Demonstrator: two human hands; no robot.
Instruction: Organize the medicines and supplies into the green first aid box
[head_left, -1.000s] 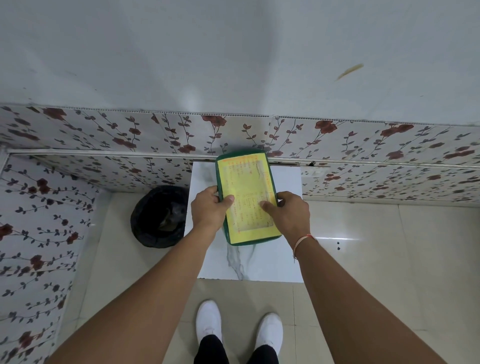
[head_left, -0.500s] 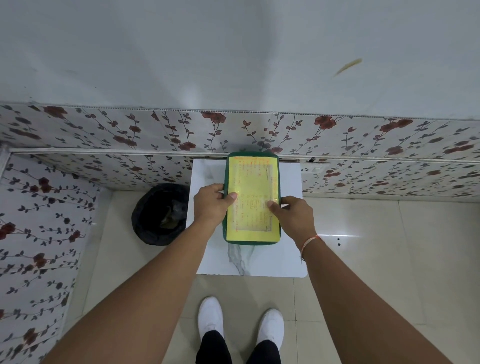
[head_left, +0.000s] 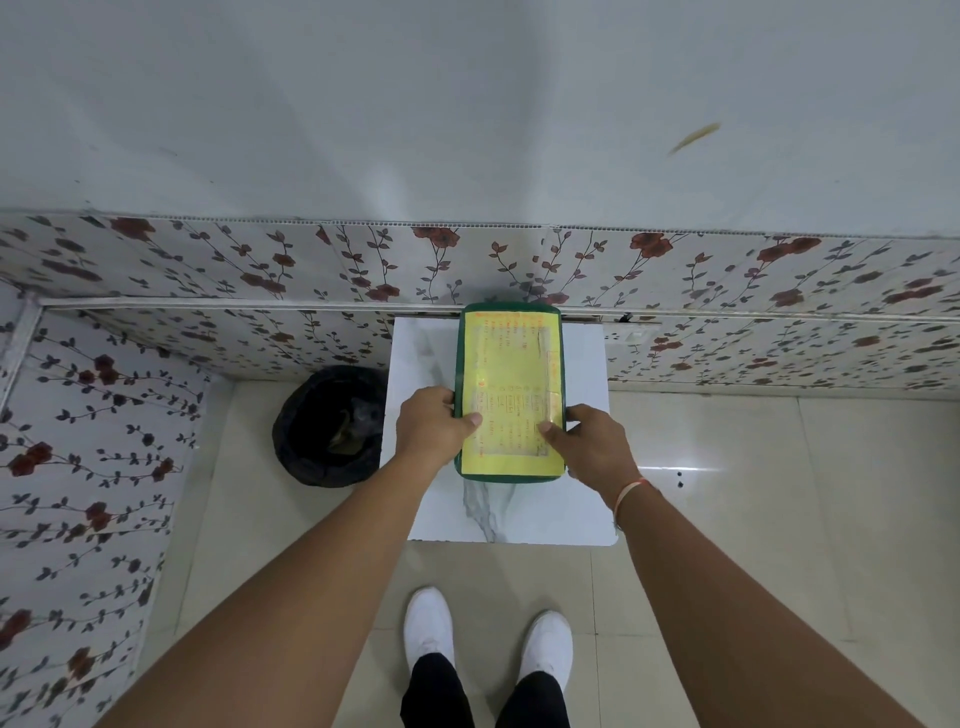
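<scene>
Gripping green first aid box btwn 2 hands, left hand & right hand clamping its sides.

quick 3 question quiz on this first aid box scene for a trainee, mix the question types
1. True or false: the green first aid box stands open with medicines showing.
2. Which hands touch the box? A) left only B) right only C) both
3. Fill in: the black bin stands on the floor to the ____ of the white table.

Key
1. False: its yellow label faces up and no contents show.
2. C: the left hand and right hand hold its near sides, thumbs on the label.
3. left
</scene>
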